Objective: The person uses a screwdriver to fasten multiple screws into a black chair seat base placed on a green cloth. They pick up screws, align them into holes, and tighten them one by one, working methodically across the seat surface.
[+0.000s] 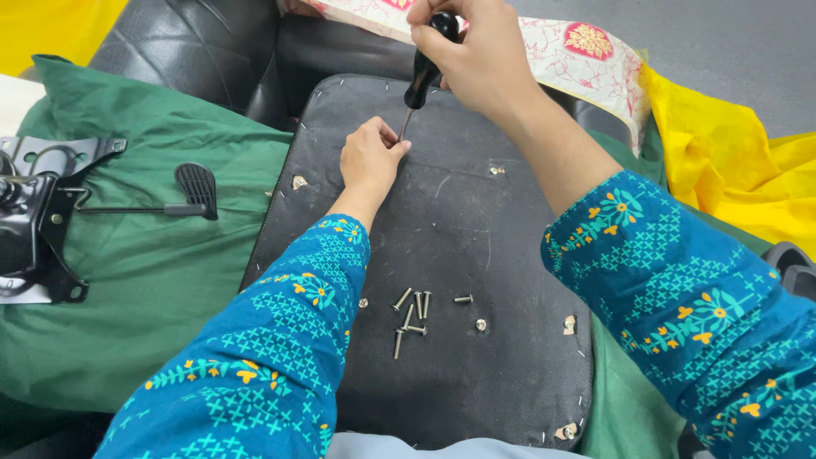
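Step, by look: driving or loosening fastener near top of chair seat underside (459, 221).
Left: black chair bracket (34, 221) lay on green cloth (153, 280), well apart.
Left hand (371, 157) rested on seat, fingers curled at screwdriver tip.
Loose screws (412, 314) lay mid-seat, nearer body.
Right hand (472, 55) clasped screwdriver (422, 75) handle, shaft tilted down-left.
Next move likely called for steady tip, firm downward pressure.

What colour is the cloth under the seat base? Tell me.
Green; the cloth shows best in the head view, left of the seat base.
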